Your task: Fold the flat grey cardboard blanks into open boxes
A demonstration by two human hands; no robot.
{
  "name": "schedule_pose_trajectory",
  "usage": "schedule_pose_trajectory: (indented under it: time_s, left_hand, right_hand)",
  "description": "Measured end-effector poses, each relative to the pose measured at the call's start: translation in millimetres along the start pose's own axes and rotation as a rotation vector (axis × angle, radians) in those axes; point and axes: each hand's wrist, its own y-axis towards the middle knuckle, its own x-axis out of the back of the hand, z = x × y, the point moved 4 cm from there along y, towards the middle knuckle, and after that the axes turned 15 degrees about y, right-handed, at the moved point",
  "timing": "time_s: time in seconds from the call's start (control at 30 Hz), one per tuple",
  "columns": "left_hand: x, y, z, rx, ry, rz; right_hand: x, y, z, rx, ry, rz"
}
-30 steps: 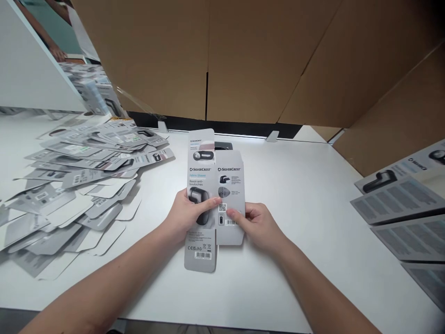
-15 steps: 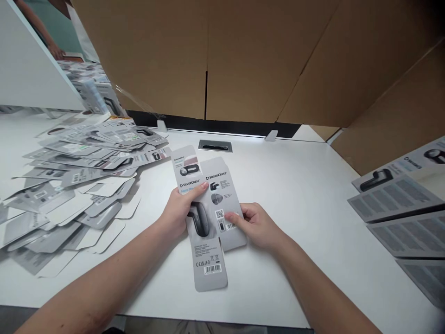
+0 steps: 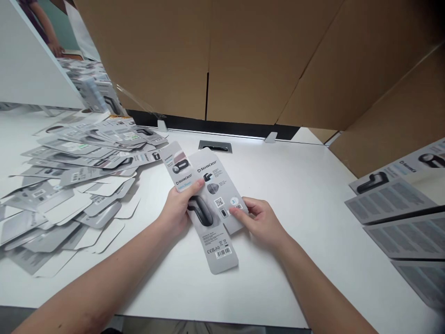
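Note:
A flattened grey SilverCrest packaging box (image 3: pixel 216 188), printed with a black fabric shaver, is held tilted above the white table (image 3: pixel 295 195). Its left side is pinched by my left hand (image 3: pixel 178 206), the thumb lying on the front panel. On the lower right edge, my right hand (image 3: pixel 259 220) grips it with thumb in front and fingers curled behind. The hidden fingers of both hands lie behind the card. To the left spreads a loose pile of similar flat boxes (image 3: pixel 79 176).
Folded-up boxes (image 3: pixel 396 199) stand in a row at the right edge. A brown cardboard wall (image 3: pixel 257 60) rises behind the table, with a metal cable outlet (image 3: pixel 215 146) before it. Beyond, at the upper left, are stacked boxes (image 3: pixel 90 93) and another person's hand (image 3: pixel 55 48).
The box has turned counterclockwise, its lower flap swinging right and upward. My right thumb has shifted slightly, uncovering a round blue-and-white mark on the panel.

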Motion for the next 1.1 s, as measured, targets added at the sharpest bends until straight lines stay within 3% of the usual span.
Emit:
schedule_pose_trajectory:
  time_s: [0.3,0.63,0.9,1.1]
  left_hand:
    - [1.9,-0.9,-0.5,-0.037,0.009,-0.047]
    - [-3.9,-4.4,5.1,-0.036,0.061,0.032]
    - [-6.2,-5.6,-0.5,-0.028,-0.006,0.029]
    - [4.6,4.4,-3.7,-0.032,-0.103,-0.064]
  right_hand:
    - [-0.7,3.1,-5.5,-0.067,0.110,0.013]
    - [-4.0,2.6,-10.3,-0.208,0.134,-0.048]
    - [-2.6,1.2,-11.8,-0.173,0.147,-0.048]
    - [0.1,7.3,0.6,0.045,0.221,-0.043]
